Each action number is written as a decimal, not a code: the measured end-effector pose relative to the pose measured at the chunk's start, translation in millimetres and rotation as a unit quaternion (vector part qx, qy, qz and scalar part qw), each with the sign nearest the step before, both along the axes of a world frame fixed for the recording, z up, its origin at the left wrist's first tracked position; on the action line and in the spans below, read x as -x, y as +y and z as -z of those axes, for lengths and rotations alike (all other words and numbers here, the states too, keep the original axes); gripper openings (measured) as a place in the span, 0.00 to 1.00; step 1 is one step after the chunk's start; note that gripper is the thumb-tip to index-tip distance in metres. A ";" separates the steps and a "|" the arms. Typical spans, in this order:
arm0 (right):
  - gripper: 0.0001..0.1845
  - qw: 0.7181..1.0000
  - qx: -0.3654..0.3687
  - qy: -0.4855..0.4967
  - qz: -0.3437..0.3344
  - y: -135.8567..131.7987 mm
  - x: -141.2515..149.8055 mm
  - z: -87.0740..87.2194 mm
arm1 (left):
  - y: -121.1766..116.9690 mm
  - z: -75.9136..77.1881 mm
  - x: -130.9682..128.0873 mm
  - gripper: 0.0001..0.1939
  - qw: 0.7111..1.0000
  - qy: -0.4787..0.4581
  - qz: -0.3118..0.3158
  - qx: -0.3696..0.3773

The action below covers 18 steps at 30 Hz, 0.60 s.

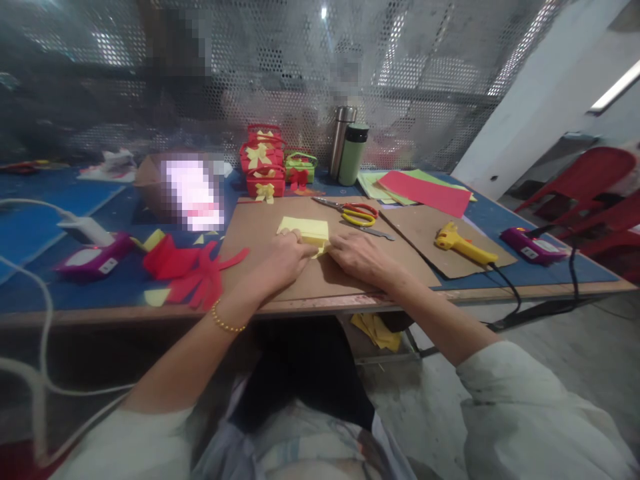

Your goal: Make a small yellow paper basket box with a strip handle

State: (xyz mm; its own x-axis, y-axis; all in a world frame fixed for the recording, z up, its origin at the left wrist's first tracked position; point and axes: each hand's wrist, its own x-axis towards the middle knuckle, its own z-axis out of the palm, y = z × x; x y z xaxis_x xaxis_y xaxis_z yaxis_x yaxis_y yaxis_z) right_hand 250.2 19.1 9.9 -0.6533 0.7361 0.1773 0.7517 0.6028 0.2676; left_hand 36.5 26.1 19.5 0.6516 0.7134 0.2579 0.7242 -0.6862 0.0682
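Note:
A small yellow folded paper piece (311,230) rests on the brown cardboard sheet (280,293), close to the table's front. My left hand (290,257) is closed on its front left side, fingers bent over the edge. At its front right corner, my right hand (357,255) pinches the paper with curled fingers. Both thumbs are mostly hidden. Just beyond the right hand lie red-and-yellow-handled scissors (359,213) and a grey blade (377,233).
Left are red cut strips (193,270), a purple device (93,257) and a lit phone (193,190). Behind stand red baskets with bows (263,160), a green basket (300,168) and bottles (353,153). A yellow glue gun (465,245) and coloured sheets (425,190) lie right.

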 end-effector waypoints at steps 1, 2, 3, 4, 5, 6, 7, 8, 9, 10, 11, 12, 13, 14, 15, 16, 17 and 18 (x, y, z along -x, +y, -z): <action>0.13 1.000 0.002 0.004 -0.004 0.6 -0.6 0.4 | -0.5 -0.8 -0.6 0.15 1.000 0.006 -0.004 0.002; 0.13 1.000 0.003 0.010 -0.008 1.0 -1.5 0.6 | -0.9 -1.5 -1.2 0.15 1.000 0.014 -0.007 0.003; 0.13 1.000 0.004 0.016 -0.014 1.1 -2.6 0.8 | -1.2 -2.1 -1.8 0.15 1.000 0.022 -0.010 0.005; 0.13 1.000 0.002 0.023 -0.021 1.1 -3.8 1.1 | -1.4 -2.5 -2.2 0.16 0.999 0.029 -0.011 0.005; 0.13 0.999 -0.002 0.031 -0.029 0.8 -5.2 1.5 | -1.6 -2.6 -2.6 0.16 0.999 0.036 -0.013 0.003; 0.13 0.999 -0.009 0.038 -0.038 0.4 -6.8 2.1 | -1.7 -2.6 -2.7 0.17 0.999 0.041 -0.014 0.001; 0.13 0.998 -0.017 0.044 -0.046 -0.2 -8.4 2.9 | -1.7 -2.3 -2.7 0.17 0.999 0.044 -0.015 -0.001; 0.13 0.997 -0.027 0.050 -0.052 -0.8 -9.9 3.9 | -1.6 -1.8 -2.5 0.18 0.999 0.045 -0.016 -0.003; 0.13 0.996 -0.037 0.055 -0.056 -1.4 -11.4 5.0 | -1.4 -1.2 -2.1 0.18 0.999 0.043 -0.015 -0.005; 0.13 0.995 -0.048 0.058 -0.058 -2.0 -12.7 6.0 | -1.2 -0.4 -1.6 0.17 0.999 0.041 -0.013 -0.006; 0.14 0.995 -0.059 0.060 -0.061 -2.5 -13.8 6.9 | -0.9 0.4 -1.1 0.17 0.999 0.039 -0.010 -0.009; 0.14 0.993 -0.072 0.061 -0.065 -3.0 -14.8 7.5 | -0.4 1.3 -0.5 0.17 0.999 0.035 -0.006 -0.012; 0.14 0.992 -0.085 0.060 -0.071 -3.4 -15.5 7.9 | 0.0 2.2 0.0 0.17 0.999 0.031 -0.003 -0.016; 0.14 0.990 -0.098 0.058 -0.079 -3.7 -16.2 8.1 | 0.5 2.9 0.4 0.17 0.999 0.026 0.000 -0.019; 0.14 0.989 -0.110 0.056 -0.088 -3.9 -16.8 8.1 | 1.0 3.5 0.7 0.16 1.000 0.022 0.003 -0.021; 0.13 0.987 -0.118 0.055 -0.096 -3.9 -17.5 8.3 | 1.4 3.8 0.8 0.16 1.000 0.019 0.004 -0.021; 0.13 0.986 -0.124 0.055 -0.102 -3.7 -18.5 8.8 | 1.6 3.9 0.7 0.16 1.000 0.017 0.005 -0.020; 0.13 0.984 -0.126 0.060 -0.106 -3.2 -19.6 9.8 | 1.6 3.7 0.5 0.16 1.000 0.017 0.004 -0.019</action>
State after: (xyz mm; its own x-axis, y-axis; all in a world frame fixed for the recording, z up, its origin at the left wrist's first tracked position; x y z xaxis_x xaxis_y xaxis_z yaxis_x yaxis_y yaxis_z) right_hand 269.8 15.9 0.0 -0.7510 0.5078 0.4220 0.6511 0.6757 0.3457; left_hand 36.1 27.7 15.8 0.6663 0.6981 0.2622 0.7199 -0.6939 0.0181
